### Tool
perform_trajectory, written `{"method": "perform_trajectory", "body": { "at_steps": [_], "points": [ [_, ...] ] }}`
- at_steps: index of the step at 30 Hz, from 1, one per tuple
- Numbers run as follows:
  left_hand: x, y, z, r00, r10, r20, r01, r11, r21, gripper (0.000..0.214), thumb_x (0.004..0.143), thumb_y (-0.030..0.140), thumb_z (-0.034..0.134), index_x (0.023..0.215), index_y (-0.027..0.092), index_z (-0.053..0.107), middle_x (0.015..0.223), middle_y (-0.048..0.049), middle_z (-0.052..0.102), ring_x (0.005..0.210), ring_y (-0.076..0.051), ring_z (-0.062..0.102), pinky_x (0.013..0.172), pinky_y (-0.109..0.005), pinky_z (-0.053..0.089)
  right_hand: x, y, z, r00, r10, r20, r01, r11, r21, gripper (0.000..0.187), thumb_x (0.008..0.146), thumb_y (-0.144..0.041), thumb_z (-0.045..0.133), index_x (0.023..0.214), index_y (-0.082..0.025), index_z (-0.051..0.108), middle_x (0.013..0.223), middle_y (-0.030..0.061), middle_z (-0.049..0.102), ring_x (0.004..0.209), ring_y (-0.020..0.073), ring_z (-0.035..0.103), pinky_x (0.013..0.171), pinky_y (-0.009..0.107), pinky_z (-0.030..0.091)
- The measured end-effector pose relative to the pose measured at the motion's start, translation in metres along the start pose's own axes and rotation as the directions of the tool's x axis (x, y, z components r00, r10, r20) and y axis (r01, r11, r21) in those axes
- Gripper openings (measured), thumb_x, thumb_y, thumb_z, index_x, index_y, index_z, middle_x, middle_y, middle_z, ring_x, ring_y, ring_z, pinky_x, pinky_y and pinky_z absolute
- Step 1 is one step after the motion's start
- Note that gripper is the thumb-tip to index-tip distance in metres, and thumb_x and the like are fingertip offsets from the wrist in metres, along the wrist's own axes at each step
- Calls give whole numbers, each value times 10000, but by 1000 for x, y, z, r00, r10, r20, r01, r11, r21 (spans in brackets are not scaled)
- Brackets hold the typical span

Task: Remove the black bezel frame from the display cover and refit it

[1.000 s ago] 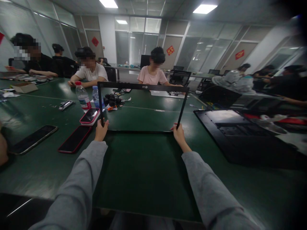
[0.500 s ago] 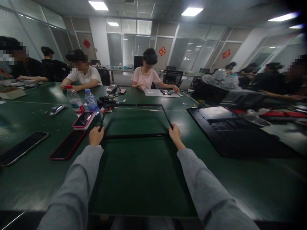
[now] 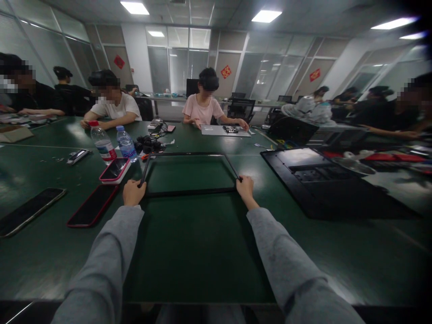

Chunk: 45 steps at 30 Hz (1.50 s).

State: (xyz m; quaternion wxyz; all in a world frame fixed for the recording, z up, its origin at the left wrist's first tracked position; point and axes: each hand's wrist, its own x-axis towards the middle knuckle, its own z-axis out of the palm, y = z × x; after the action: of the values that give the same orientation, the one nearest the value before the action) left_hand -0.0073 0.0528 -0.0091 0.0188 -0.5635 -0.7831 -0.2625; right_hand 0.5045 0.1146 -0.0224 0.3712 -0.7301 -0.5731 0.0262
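A thin black rectangular frame (image 3: 191,193), like a screen bezel, is held level over the green table (image 3: 199,252) in the head view. Its middle is open, and the tabletop shows through. My left hand (image 3: 134,192) is closed on the frame's left side near the close corner. On the opposite side my right hand (image 3: 245,186) grips the right bar, fingers wrapped round it. Whether the far bar touches the table I cannot tell. To the right lies a large black panel (image 3: 334,193) with a recessed, partly shiny surface.
Left of the frame lie a red-edged phone (image 3: 92,205), a pink-and-white phone (image 3: 115,169) and a dark phone (image 3: 32,211). Two bottles, one red-capped (image 3: 102,143) and one blue-capped (image 3: 127,145), stand behind them near black cables (image 3: 148,144). A person in pink (image 3: 203,110) works across the table.
The far bar of the frame has dropped slightly toward the table, so the frame looks flatter. Both hands keep their hold. The whole view has shifted a little.
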Motion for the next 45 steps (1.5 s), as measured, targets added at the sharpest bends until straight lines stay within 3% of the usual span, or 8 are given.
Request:
{"method": "perform_trajectory", "body": {
  "at_steps": [30, 37, 45],
  "points": [
    [-1, 1, -1, 1000, 17, 21, -18, 999, 44, 468, 886, 429, 511, 1224, 166, 702, 1221, -175, 607, 1092, -310, 600, 936, -409, 489, -2, -5, -2, 999, -4, 38, 6, 998, -56, 478, 773, -197, 462, 1173, -69, 691, 1143, 207, 618, 1077, 283, 522, 985, 411, 380],
    [2, -3, 3, 999, 16, 29, -17, 999, 36, 486, 900, 411, 525, 1268, 128, 669, 1229, -179, 609, 1120, -283, 589, 980, -393, 465, -4, -11, -5, 997, 24, 72, -14, 990, -141, 479, 827, -186, 454, 1249, -93, 660, 1164, 171, 613, 1104, 242, 498, 1007, 349, 328],
    [1, -1, 1, 999, 11, 30, -12, 999, 34, 463, 902, 404, 508, 1251, 152, 678, 1226, -167, 612, 1099, -287, 604, 951, -396, 487, -9, -19, -9, 996, 67, 56, -55, 981, -186, 451, 852, -210, 480, 1256, -104, 650, 1215, 178, 564, 1138, 282, 460, 989, 368, 341]
  ]
}}
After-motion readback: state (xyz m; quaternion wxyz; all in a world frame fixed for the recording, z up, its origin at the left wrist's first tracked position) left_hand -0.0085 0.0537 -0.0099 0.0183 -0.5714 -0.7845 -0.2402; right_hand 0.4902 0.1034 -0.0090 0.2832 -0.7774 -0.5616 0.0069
